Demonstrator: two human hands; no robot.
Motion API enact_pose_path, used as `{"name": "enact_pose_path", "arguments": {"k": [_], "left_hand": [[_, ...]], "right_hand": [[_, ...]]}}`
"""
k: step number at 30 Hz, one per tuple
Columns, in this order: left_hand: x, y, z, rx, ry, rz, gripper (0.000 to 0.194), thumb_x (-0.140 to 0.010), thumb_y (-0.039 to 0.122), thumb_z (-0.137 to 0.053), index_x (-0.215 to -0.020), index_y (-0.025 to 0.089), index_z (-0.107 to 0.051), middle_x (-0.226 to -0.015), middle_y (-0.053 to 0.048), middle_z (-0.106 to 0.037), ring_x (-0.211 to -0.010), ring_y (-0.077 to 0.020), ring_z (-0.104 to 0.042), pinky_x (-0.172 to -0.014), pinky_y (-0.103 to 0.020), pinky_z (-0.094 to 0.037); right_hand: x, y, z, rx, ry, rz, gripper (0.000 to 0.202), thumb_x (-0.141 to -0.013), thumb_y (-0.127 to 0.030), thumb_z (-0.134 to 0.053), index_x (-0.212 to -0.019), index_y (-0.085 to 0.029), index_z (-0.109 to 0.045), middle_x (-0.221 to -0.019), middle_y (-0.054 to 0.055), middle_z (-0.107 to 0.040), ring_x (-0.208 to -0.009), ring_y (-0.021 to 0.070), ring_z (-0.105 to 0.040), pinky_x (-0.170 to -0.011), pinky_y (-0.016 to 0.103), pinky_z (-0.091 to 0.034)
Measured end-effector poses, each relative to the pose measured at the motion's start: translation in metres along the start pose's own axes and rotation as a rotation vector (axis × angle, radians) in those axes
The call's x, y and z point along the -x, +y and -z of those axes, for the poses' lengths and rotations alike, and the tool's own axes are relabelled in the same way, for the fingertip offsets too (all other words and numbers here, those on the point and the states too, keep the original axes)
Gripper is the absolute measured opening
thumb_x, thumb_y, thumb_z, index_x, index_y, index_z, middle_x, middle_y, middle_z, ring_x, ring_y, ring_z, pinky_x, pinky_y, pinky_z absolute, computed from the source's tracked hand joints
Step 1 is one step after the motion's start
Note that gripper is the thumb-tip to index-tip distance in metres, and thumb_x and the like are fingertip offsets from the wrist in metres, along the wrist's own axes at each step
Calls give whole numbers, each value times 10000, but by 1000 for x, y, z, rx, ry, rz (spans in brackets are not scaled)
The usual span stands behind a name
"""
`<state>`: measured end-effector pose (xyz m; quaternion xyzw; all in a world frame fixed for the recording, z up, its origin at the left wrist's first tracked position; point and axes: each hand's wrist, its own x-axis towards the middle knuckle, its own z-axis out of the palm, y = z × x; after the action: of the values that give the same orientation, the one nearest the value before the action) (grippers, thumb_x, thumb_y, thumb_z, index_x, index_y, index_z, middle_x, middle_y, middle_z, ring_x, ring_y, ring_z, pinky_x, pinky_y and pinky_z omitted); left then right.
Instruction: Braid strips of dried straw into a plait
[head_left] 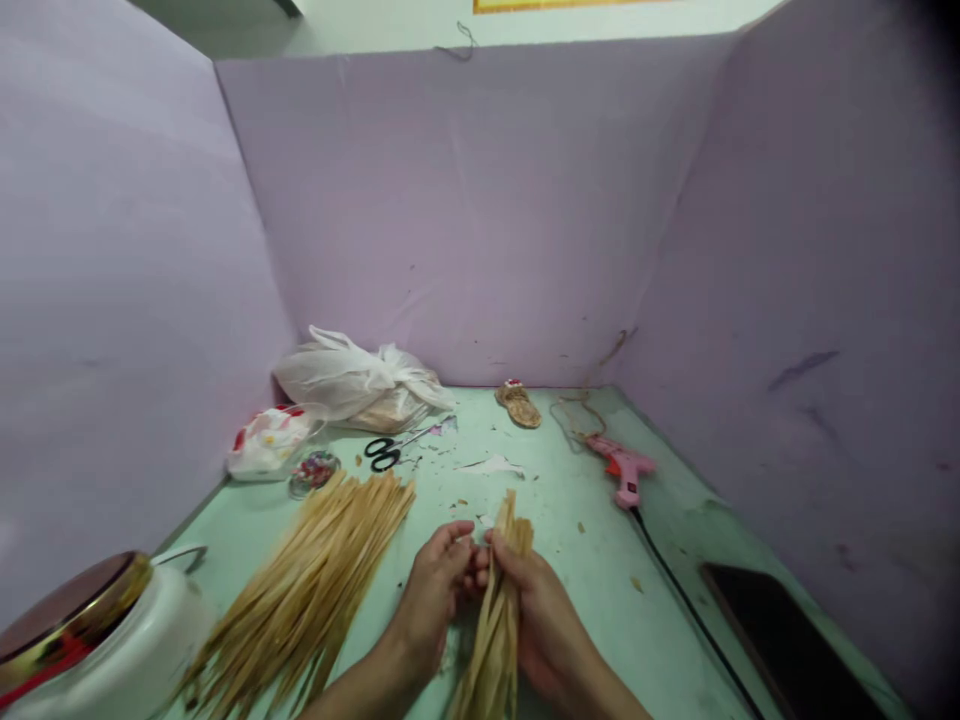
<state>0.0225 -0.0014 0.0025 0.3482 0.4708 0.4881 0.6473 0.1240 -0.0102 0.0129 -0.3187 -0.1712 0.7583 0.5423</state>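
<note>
**Closed around a bundle: my right hand (541, 603) had the dried strips (495, 625)**

I held the bundle at the lower centre of the frame, its strips upright between thumb and fingers, the lower ends running out past the bottom edge. My left hand (439, 590) was just beside it, fingers curled toward the strips; whether they pinched any, I could not tell.

At the lower left sat a white pot (150, 650) with a gold-rimmed top; at the lower right lay a dark, flat phone (787, 635). Between the pot and my left hand, a loose pile of strips (322, 580) fanned out on the pale green table (600, 590).

Farther off, right of centre, was a pink glue gun (624, 470) with a black cord (686, 605). Left of centre lay a clear round container (315, 470) of colourful bits, and black-handled scissors (385, 453). Behind them rested a knotted white bag (352, 378); a small slipper-shaped piece (519, 407) lay near the lavender back wall (480, 220).
</note>
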Motion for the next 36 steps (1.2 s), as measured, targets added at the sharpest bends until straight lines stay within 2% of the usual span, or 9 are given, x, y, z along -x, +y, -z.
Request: {"name": "enact_pose_path", "arguments": {"k": [6,10,13,16,18,20,26,32,36], "left_hand": [[-29,8,35,211,206,-30,278,-742,156,-560,-997,143,-449,-825,-58,-596,-780,-141,-615,-790,-282,-470],[-42,24,56,259,293,-94,284,-734,78,-539,-991,157,-449,-794,-45,-605,-793,-136,-624,-819,-290,-468],[-32,29,52,265,277,-61,281,-716,102,-584,-974,150,-485,-804,-40,-615,-754,-127,-620,-761,-265,-477],[-17,25,40,272,40,137,248,-704,182,-627,-929,118,-546,-761,-54,-633,-646,-133,-600,-641,-252,-468],[-11,20,34,274,-108,173,242,-707,251,-635,-898,108,-590,-745,-62,-643,-659,-149,-596,-644,-257,-454],[-10,16,32,254,-168,178,271,-687,304,-654,-877,113,-623,-734,-62,-650,-676,-163,-595,-641,-255,-441],[-15,14,36,127,-110,150,313,-554,319,-752,-783,120,-674,-674,-43,-653,-632,-154,-568,-604,-235,-418],[-14,18,34,98,12,156,254,-576,317,-729,-704,105,-671,-620,-48,-656,-621,-165,-591,-656,-272,-439],[-13,23,32,115,42,219,246,-586,307,-706,-714,110,-632,-633,-59,-654,-539,-166,-588,-542,-289,-453]], "right_hand": [[-3,9,2,25,49,-49,335,-617,-250,-747,-889,-125,-597,-734,52,-669,-586,140,-604,-647,291,-473],[-10,9,-3,43,25,-142,310,-662,-254,-707,-917,-107,-611,-811,98,-685,-660,174,-633,-688,319,-469],[-20,9,-9,21,40,-209,304,-694,-327,-665,-876,-85,-644,-797,114,-689,-685,186,-639,-697,314,-468],[-27,13,-12,-17,-9,-232,368,-695,-411,-642,-823,-66,-666,-727,124,-686,-688,213,-641,-711,335,-469],[-29,16,-10,2,-62,-229,374,-674,-410,-666,-827,-69,-669,-681,119,-678,-680,230,-643,-705,356,-471],[-29,19,-7,56,-98,-211,363,-649,-377,-703,-856,-81,-668,-667,110,-674,-663,232,-644,-693,363,-472],[-28,22,2,197,-95,-187,390,-631,-398,-722,-825,-63,-680,-620,108,-666,-591,208,-635,-645,335,-470],[-23,17,-2,160,16,-188,309,-676,-327,-694,-839,-65,-672,-641,100,-677,-561,188,-628,-564,287,-469],[-23,14,-4,80,14,-224,259,-712,-278,-661,-856,-64,-652,-713,113,-690,-623,179,-648,-632,287,-493]]}}
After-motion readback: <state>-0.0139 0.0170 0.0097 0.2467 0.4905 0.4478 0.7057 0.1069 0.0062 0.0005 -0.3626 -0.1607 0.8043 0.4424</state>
